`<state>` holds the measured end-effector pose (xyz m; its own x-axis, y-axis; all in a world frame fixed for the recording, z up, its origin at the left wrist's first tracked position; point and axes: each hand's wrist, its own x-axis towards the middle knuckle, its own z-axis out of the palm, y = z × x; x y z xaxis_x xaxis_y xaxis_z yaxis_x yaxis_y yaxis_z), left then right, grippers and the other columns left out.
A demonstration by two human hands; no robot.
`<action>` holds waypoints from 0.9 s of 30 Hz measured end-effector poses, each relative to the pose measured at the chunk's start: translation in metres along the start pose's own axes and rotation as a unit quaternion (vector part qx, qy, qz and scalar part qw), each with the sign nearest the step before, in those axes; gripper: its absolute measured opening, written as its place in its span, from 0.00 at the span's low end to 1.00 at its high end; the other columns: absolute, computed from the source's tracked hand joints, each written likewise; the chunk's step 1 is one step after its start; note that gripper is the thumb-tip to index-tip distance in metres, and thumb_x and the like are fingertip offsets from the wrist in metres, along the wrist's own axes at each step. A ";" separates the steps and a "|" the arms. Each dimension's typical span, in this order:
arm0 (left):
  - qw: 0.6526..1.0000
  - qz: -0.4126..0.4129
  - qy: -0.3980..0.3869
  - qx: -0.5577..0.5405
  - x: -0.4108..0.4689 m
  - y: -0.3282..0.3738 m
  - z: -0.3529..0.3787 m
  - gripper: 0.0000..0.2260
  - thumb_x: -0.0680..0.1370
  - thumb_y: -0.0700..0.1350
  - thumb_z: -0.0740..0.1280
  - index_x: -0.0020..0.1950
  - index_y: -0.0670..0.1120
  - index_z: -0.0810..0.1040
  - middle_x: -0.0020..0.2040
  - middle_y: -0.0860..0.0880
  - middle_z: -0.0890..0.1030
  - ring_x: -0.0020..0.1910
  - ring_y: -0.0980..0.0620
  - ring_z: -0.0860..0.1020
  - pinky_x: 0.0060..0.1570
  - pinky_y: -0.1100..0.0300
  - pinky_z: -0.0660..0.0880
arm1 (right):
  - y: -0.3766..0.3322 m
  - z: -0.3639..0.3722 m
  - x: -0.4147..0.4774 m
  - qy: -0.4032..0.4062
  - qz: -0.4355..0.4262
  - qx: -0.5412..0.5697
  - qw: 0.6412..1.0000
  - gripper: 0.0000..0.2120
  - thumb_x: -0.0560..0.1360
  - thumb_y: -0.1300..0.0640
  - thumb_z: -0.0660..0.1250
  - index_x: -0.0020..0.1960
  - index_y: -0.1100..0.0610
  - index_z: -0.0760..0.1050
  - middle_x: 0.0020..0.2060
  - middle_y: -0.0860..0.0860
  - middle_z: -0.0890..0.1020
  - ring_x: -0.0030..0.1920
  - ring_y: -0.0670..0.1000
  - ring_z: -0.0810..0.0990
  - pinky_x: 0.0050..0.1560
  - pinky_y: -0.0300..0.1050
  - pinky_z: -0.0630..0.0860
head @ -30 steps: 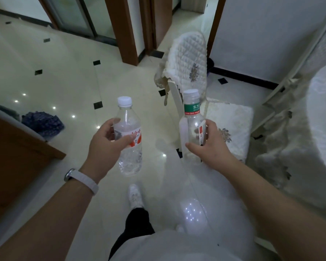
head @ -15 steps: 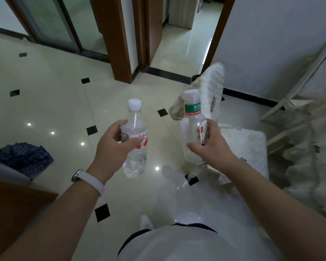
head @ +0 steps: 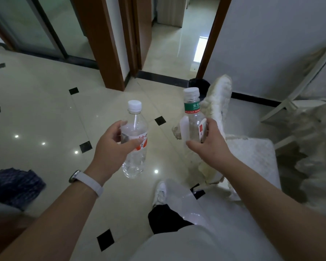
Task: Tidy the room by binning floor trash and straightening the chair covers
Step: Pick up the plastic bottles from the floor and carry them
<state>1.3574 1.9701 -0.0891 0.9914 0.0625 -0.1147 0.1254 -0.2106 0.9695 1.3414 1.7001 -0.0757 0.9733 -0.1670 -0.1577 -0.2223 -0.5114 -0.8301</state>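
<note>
My left hand (head: 113,147) grips a clear plastic bottle (head: 135,159) with a white cap and a red-and-white label, held upright over the tiled floor. My right hand (head: 209,146) grips a second clear bottle (head: 193,117) with a green neck label and white cap, also upright. Just beyond the right hand stands a chair with a rumpled white quilted back cover (head: 216,108) and a white seat cover (head: 252,157). A small black bin (head: 199,85) stands by the wall behind the chair, mostly hidden by the bottle and chair back.
An open doorway (head: 177,44) with brown frames lies straight ahead. A second covered chair (head: 312,129) crowds the right side. A dark blue cloth (head: 13,185) lies at the left on a wooden edge. My foot in a white shoe (head: 159,193) is on the glossy floor.
I have walked forward toward the doorway with both bottles held the same way. The chair has shifted right and nearer, and the black bin behind it has come into sight.
</note>
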 end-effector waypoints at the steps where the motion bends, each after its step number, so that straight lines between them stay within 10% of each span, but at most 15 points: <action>1: 1.000 -0.001 -0.002 0.004 0.015 0.003 0.001 0.26 0.69 0.43 0.79 0.64 0.53 0.77 0.54 0.57 0.83 0.52 0.58 0.81 0.53 0.61 0.76 | -0.003 0.004 0.016 0.001 0.000 0.008 1.000 0.30 0.70 0.55 0.76 0.62 0.42 0.60 0.48 0.36 0.72 0.48 0.37 0.76 0.36 0.29 0.72; 27: 0.986 0.002 -0.167 0.005 0.390 0.068 0.064 0.22 0.71 0.40 0.77 0.60 0.58 0.78 0.53 0.57 0.84 0.52 0.57 0.83 0.52 0.57 0.79 | -0.042 -0.009 0.321 0.113 0.098 0.045 0.988 0.29 0.69 0.54 0.76 0.61 0.43 0.61 0.49 0.43 0.76 0.46 0.41 0.77 0.36 0.31 0.71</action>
<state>1.7546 1.9173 -0.0816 0.9481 -0.2633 -0.1783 0.1210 -0.2197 0.9680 1.6631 1.6604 -0.0872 0.8723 -0.4440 -0.2050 -0.3888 -0.3753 -0.8414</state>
